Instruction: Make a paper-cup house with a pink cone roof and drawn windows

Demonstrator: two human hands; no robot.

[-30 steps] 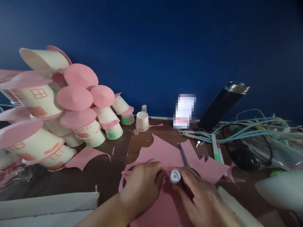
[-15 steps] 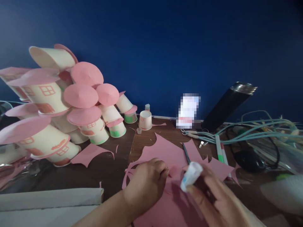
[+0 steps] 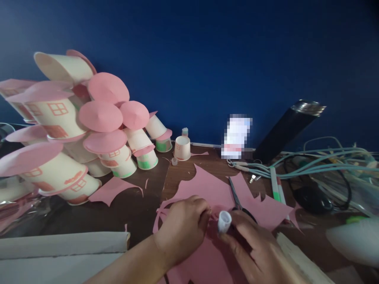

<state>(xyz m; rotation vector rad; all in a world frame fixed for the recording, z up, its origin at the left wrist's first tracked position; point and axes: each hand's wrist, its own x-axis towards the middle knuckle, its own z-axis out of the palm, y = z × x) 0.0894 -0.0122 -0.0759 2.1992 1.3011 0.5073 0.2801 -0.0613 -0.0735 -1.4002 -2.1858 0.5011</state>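
Observation:
My left hand (image 3: 181,228) is curled, its fingertips pinched on a small piece of pink paper lying on a bigger pink paper sheet (image 3: 207,189). My right hand (image 3: 254,252) grips a small white glue tube (image 3: 224,221), held upright with its round end toward the camera, right beside my left fingertips. Scissors (image 3: 238,201) lie on the pink sheet just behind the tube. What my left fingers hold is mostly hidden by the hand.
A pile of paper-cup houses with pink cone roofs (image 3: 77,130) fills the left. A lone cup (image 3: 181,148), a black flask (image 3: 286,128), markers (image 3: 276,187), a tangle of cables (image 3: 319,165) and a rolled white sheet (image 3: 59,244) surround the work spot on the brown table (image 3: 130,213).
My right hand lifted the glue tube and tipped it sideways, then brought it back down upright beside my left fingertips. My left hand stayed on the pink paper.

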